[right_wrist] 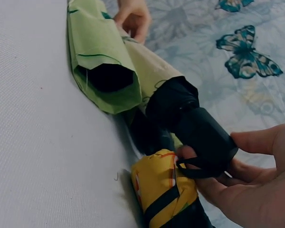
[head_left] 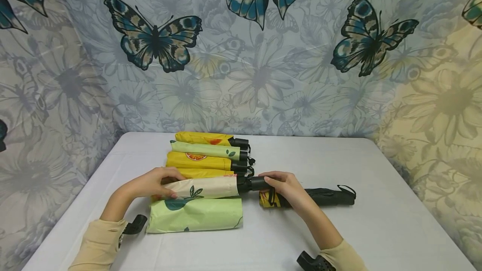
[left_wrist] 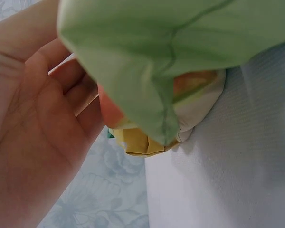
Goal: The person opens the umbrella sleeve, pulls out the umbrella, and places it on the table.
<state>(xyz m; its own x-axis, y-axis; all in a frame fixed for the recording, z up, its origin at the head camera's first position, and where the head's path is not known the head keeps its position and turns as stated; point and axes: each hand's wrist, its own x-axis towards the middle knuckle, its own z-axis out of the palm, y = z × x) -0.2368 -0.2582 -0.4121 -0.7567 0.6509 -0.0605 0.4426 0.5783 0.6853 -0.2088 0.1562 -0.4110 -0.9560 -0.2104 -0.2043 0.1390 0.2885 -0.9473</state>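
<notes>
Cream umbrella (head_left: 216, 187): folded compact type, lying across the middle of the white table (head_left: 395, 221), between the green bundle (head_left: 203, 216) on the near side and the row of folded umbrellas, yellow (head_left: 203, 138) and pale green (head_left: 205, 149), on the far side.
Weight: probably light for its size, and I'd bet the handle end is the heavier one.
Cloth (head_left: 226, 187): looks soft and a bit slick, so it'd likely slide or crumple if you grab only fabric. Ribs inside should keep the middle fairly stiff.
Handle (head_left: 259, 183): black, looks like hard plastic, easily the best spot to hold. Second hand goes on the far-left end so the thing doesn't sag or swing.
Fragility: not very, imo. Just don't squash the ribs.
Left hand (head_left: 160, 181): curled around the left end, thumb on the near side, fingers over the back.
Right hand (head_left: 284, 185): pinching the handle near its tip, thumb and fingers on opposite sides.
Strap loop (right_wrist: 199, 174): black, dangling at the handle tip, could snag on the black-and-yellow umbrella (head_left: 327, 197) just beside it.
Looks: off-white with a dark green leaf print (head_left: 195, 192), an orangey fruit-like patch (left_wrist: 197, 81) at the left end, dark collar (head_left: 244, 184) before the handle.
</notes>
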